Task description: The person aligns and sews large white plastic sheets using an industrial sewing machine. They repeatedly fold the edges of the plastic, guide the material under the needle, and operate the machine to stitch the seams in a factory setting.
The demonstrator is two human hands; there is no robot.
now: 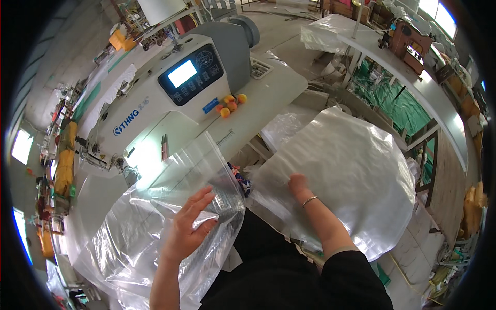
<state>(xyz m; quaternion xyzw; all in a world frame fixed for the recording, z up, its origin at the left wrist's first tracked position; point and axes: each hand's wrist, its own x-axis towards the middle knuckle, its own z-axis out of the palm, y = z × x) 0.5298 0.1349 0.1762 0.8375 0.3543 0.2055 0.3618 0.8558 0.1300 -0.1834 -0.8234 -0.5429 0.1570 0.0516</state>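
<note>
Clear plastic sheet (pixel 121 235) spreads over the front of a sewing machine (pixel 147 101) table, beneath the left hand's (pixel 190 227) extended fingers, thumb apart. The right hand (pixel 298 184) lies curled against cloudy plastic sheeting (pixel 356 165); whether it grips, I cannot tell.

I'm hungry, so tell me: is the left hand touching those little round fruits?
Apart. The head view shows tabletop and clear plastic between the left hand and the fruits beside the sewing machine.

Right hand (pixel 298 183) with fingers mostly out of sight
</note>
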